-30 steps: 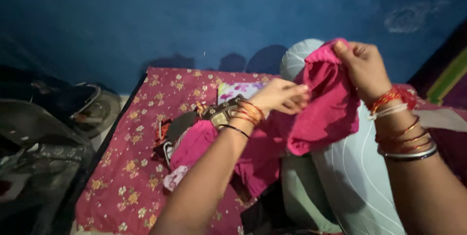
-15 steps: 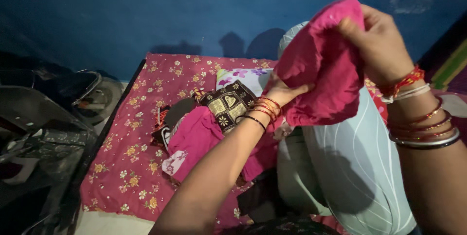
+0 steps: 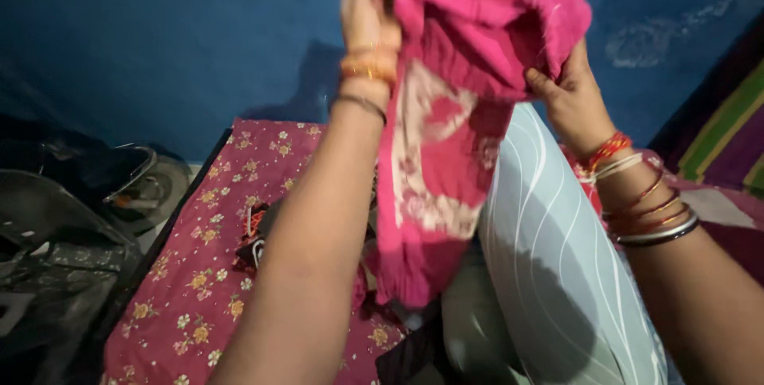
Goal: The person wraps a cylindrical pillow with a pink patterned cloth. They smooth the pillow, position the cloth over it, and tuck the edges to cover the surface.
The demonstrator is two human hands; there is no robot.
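Observation:
I hold a pink garment (image 3: 446, 130) with a pale printed pattern up in front of me, and it hangs down over the bed. My left hand (image 3: 368, 23) grips its top edge at the left, blurred by motion. My right hand (image 3: 567, 94) grips the top edge at the right. Both wrists carry several bangles. Part of the cloth hides my left fingers.
A pale green bolster with white curved lines (image 3: 557, 257) lies under the garment. The bed has a pink flowered sheet (image 3: 199, 273) with a small pile of dark clothes (image 3: 259, 234) on it. Dark metal objects (image 3: 72, 234) stand at the left. Behind is a blue wall (image 3: 199, 35).
Both hands have risen, lifting the pink garment from bed level high into the air. It has unfolded and now hangs long, showing its pale print.

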